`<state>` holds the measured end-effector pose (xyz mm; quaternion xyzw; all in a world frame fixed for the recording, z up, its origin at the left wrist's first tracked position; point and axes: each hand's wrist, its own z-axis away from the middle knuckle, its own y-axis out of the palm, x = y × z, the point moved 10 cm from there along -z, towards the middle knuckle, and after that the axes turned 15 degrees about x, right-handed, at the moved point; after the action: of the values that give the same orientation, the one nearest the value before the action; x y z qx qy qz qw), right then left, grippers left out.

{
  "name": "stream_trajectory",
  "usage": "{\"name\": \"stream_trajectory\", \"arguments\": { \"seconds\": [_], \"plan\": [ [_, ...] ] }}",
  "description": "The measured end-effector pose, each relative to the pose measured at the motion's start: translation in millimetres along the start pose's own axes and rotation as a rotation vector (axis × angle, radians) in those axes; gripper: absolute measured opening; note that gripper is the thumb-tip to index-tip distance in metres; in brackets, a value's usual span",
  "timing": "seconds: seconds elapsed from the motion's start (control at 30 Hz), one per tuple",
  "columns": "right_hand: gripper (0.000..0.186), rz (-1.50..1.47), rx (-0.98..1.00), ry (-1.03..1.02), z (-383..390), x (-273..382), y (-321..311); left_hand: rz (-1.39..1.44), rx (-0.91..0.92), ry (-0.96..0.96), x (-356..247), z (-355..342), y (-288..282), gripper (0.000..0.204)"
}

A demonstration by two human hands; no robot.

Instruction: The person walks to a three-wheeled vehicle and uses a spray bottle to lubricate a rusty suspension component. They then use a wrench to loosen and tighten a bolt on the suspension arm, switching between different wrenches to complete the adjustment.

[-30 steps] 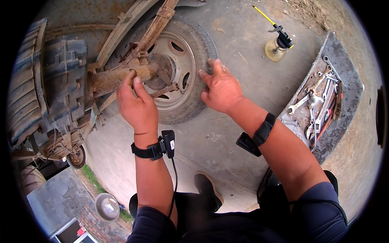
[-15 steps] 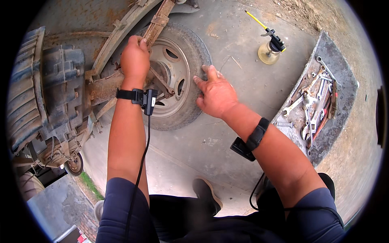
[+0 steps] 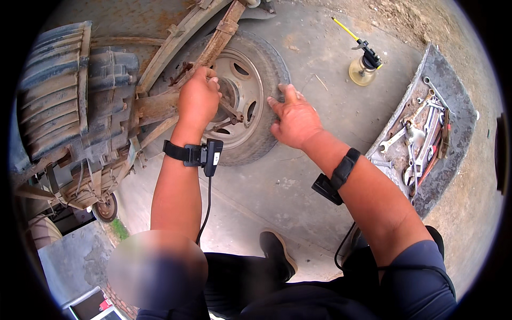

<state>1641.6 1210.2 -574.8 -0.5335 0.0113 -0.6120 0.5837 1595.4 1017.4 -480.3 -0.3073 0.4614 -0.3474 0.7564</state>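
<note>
My left hand [image 3: 199, 102] is closed beside the rusty axle parts, just in front of the truck wheel rim [image 3: 241, 68]. What its curled fingers hold, if anything, is hidden. A rusty leaf spring [image 3: 216, 44] runs past above it, and a rusty lever arm [image 3: 231, 111] shows right of the wrist. My right hand [image 3: 296, 116] is open, its fingers apart and resting against the outer edge of the tyre [image 3: 271, 64]. The wheel stands under the vehicle with its inner side toward me.
A clear-bodied oil can [image 3: 363, 70] with a yellow spout stands on the concrete. To the right, a grey cut-open tray [image 3: 460, 114] holds several wrenches [image 3: 416, 140]. A ribbed, dirty housing [image 3: 56, 88] fills the left. My shoe [image 3: 277, 253] is below.
My left hand has come down toward me, away from the leaf spring, and a bit to the right. The right hand stays at the tyre's edge. The whole view has shifted slightly.
</note>
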Motion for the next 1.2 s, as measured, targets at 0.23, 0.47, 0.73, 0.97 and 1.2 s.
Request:
{"name": "stream_trajectory", "arguments": {
  "seconds": [0.23,0.47,0.73,0.97,1.2],
  "plan": [
    [0.059,0.025,-0.041,-0.017,3,2,-5,-0.285,-0.077,0.005,11,8,-16,0.016],
    [0.059,0.034,-0.105,-0.005,3,-2,-2,0.017,-0.094,-0.090,25,55,-17,0.021],
    [0.060,0.025,0.014,0.034,3,1,-2,0.786,-0.246,-0.223,80,133,24,0.024],
    [0.059,0.039,-0.008,0.026,-1,2,2,0.269,-0.216,-0.032,31,113,-8,0.022],
    [0.059,0.077,-0.025,0.028,1,3,1,0.571,-0.344,0.010,37,146,-25,0.025]
  ]
}}
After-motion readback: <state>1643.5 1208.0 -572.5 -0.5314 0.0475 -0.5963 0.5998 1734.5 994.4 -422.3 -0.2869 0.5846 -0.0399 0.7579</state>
